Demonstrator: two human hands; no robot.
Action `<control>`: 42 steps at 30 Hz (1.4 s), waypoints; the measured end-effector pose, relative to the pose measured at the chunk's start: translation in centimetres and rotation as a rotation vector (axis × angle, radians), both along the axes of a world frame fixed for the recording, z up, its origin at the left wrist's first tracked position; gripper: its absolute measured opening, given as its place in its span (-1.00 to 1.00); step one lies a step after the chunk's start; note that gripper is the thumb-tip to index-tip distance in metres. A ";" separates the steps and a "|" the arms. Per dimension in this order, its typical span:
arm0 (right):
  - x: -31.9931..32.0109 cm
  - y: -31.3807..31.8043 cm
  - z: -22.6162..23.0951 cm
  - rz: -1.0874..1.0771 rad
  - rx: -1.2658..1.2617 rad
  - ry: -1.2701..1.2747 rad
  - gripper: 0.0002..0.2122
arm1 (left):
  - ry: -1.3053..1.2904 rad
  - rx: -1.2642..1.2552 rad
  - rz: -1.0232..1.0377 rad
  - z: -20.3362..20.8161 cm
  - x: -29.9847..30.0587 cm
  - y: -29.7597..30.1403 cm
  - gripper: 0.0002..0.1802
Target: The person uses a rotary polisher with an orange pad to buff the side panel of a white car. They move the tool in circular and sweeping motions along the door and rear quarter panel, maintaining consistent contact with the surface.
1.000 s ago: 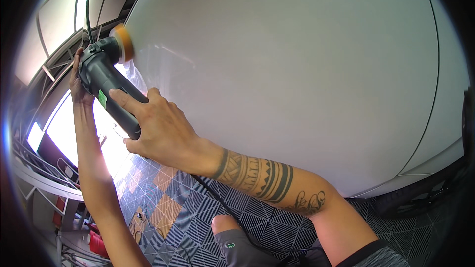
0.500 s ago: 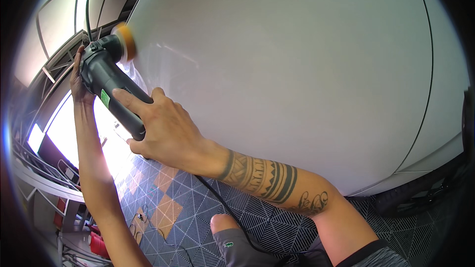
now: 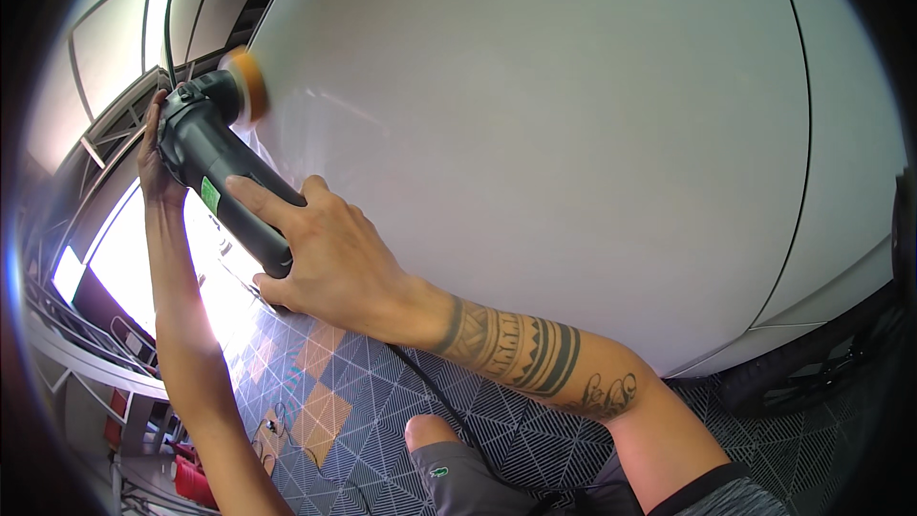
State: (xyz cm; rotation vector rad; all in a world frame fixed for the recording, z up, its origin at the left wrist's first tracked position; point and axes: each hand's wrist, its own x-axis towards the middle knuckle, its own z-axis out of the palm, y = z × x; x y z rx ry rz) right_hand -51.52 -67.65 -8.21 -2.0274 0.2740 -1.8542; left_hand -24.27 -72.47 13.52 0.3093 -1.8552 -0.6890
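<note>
A dark corded polisher [image 3: 227, 167] is held between my two hands, tilted across the left of the view. Its orange foam pad [image 3: 251, 88] is smeared by spinning and lies at the left edge of a pale car body panel [image 3: 554, 153]. My right hand [image 3: 344, 258] wraps round the rear of the polisher's body, thumb along its top. Up by the head of the machine, my left hand [image 3: 156, 153] is closed against its far side, with most of its fingers hidden behind it.
A black cord [image 3: 435, 387] runs from the polisher down past my leg. Beneath lies a grey tiled floor [image 3: 377, 449] with some orange tiles [image 3: 323, 413] and a thin cable. A car wheel [image 3: 812, 377] is at lower right, a red object [image 3: 194, 483] at lower left.
The polisher and both my hands have shifted slightly to the right and down. The panel's seam at right appears further left in the view. My grip is unchanged.
</note>
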 end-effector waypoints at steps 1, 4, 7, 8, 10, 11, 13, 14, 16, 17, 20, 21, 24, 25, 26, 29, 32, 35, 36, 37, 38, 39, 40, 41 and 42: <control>-0.1 0.0 -0.1 0.004 0.006 0.003 -0.25 | 0.007 0.000 0.007 -0.1 -0.1 0.0 -0.64; -0.4 0.1 -0.3 0.015 0.017 0.006 -0.24 | 0.009 -0.005 -0.002 -0.4 -0.6 0.1 -0.64; -0.6 0.1 -0.3 0.021 0.018 0.003 -0.24 | 0.025 -0.014 0.004 -0.6 -1.2 0.2 -0.65; -0.6 0.1 -0.2 0.023 0.023 0.005 -0.24 | 0.036 -0.017 0.011 -0.6 -1.3 0.2 -0.65; -0.9 0.1 -0.6 0.026 0.026 -0.004 -0.25 | 0.009 -0.032 0.008 -0.6 -1.4 0.2 -0.65; -1.0 0.2 -0.8 0.023 0.024 -0.012 -0.25 | -0.004 -0.040 0.006 -0.7 -1.5 0.2 -0.64; -0.7 0.1 -0.4 0.014 0.011 -0.030 -0.25 | 0.003 -0.034 -0.002 0.4 -0.5 0.1 -0.63; -0.5 0.0 -0.2 0.010 0.004 -0.041 -0.25 | 0.006 -0.031 -0.006 0.9 -0.1 0.0 -0.62; -0.6 -0.2 -0.3 0.000 0.005 -0.043 -0.24 | 0.043 -0.060 0.058 0.4 -0.5 -0.3 -0.59; -0.7 -0.2 -0.3 -0.001 0.009 -0.036 -0.24 | 0.061 -0.074 0.091 0.2 -0.7 -0.5 -0.58; -0.8 -0.3 -0.3 -0.005 0.014 -0.021 -0.25 | 0.035 -0.041 0.060 -0.3 -1.2 -0.1 -0.58; -0.8 -0.3 -0.2 -0.008 0.012 -0.016 -0.25 | 0.011 -0.037 0.031 -0.3 -1.2 -0.1 -0.59; -0.7 -0.4 -0.4 -0.029 -0.011 -0.037 -0.25 | -0.026 -0.030 -0.022 -0.4 -1.7 0.1 -0.59; -0.7 -0.4 -0.5 -0.034 -0.020 -0.042 -0.25 | -0.016 -0.034 -0.019 -0.6 -2.0 0.2 -0.60; -0.7 -0.4 -0.6 -0.038 -0.028 -0.047 -0.25 | -0.006 -0.038 -0.014 -0.7 -2.3 0.4 -0.60; -0.9 -0.5 -0.8 -0.045 -0.035 -0.052 -0.25 | 0.088 -0.033 0.155 -0.5 -2.2 0.2 -0.45; -0.8 -0.3 -0.9 -0.047 -0.039 -0.057 -0.25 | 0.067 -0.038 0.151 -0.4 -2.5 0.5 -0.46; -1.2 -0.3 -1.4 -0.065 -0.036 -0.051 -0.25 | 0.206 -0.061 0.282 -1.9 -5.6 1.1 -0.48; -1.3 -0.1 -1.5 -0.062 -0.034 -0.054 -0.25 | 0.112 -0.061 0.169 -1.7 -5.1 1.2 -0.52; -1.3 0.0 -1.6 -0.048 -0.027 -0.062 -0.25 | 0.019 -0.059 0.055 -1.4 -4.2 1.0 -0.56; -1.4 0.1 -1.8 -0.034 -0.020 -0.072 -0.25 | -0.075 -0.056 -0.060 -1.0 -3.3 0.6 -0.59; -1.3 -0.1 -1.5 -0.026 -0.022 -0.074 -0.25 | -0.126 -0.056 -0.120 -0.5 -2.7 0.3 -0.57; -1.1 -0.3 -1.1 -0.025 -0.025 -0.074 -0.26 | -0.178 -0.056 -0.179 0.1 -2.2 -0.1 -0.54; -1.0 -0.4 -0.8 -0.022 -0.028 -0.075 -0.26 | -0.232 -0.056 -0.236 0.7 -1.7 -0.4 -0.51; -1.0 -0.5 -0.9 -0.019 -0.027 -0.072 -0.26 | -0.211 -0.057 -0.211 0.7 -1.4 -0.6 -0.51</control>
